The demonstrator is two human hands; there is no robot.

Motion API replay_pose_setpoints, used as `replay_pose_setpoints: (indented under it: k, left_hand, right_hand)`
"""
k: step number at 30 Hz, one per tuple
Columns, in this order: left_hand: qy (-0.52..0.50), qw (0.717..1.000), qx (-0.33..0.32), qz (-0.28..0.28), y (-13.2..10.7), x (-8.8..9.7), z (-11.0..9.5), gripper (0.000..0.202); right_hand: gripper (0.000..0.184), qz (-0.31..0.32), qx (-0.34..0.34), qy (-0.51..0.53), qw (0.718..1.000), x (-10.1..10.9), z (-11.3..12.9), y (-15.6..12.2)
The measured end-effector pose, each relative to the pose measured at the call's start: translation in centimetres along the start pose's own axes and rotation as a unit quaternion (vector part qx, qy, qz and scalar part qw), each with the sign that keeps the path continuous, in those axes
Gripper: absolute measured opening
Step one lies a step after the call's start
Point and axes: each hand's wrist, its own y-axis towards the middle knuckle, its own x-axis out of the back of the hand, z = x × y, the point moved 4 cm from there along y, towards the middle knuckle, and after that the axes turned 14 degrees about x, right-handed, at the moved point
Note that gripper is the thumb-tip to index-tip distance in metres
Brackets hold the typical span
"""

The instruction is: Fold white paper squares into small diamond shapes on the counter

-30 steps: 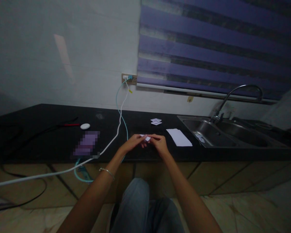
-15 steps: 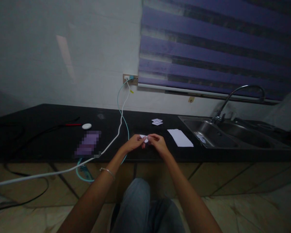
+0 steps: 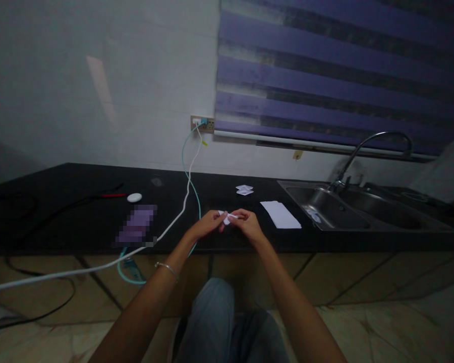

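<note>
Paper (image 3: 227, 220) is pinched by left hand (image 3: 207, 225) and right hand (image 3: 248, 225) near counter's front edge (image 3: 238, 249)

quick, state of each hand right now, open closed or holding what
Left hand: closed, holding one side of the small white paper.
Right hand: closed, holding its other side.

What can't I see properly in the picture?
Head view: most of the held paper, hidden by the fingers of the left hand and right hand.
Head view: what the purple thing is, because it's blurred into blocks.
Head view: where the white cable goes at the left, cut off by the picture's edge.
Head view: whatever is behind the blind, which covers it.
</note>
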Motion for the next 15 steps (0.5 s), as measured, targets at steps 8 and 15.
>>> replay_pose_setpoints:
  k: [8, 15]
  left_hand:
    - [-0.008, 1.000, 0.014, -0.018, 0.30, 0.12, 0.56, 0.061]
    - [-0.030, 0.999, 0.038, -0.025, 0.38, 0.06, 0.55, 0.064]
  right_hand:
    - [0.026, 0.059, -0.005, 0.002, 0.998, -0.10, -0.69, 0.35]
    - [0.029, 0.071, 0.013, -0.019, 0.997, -0.23, -0.26, 0.14]
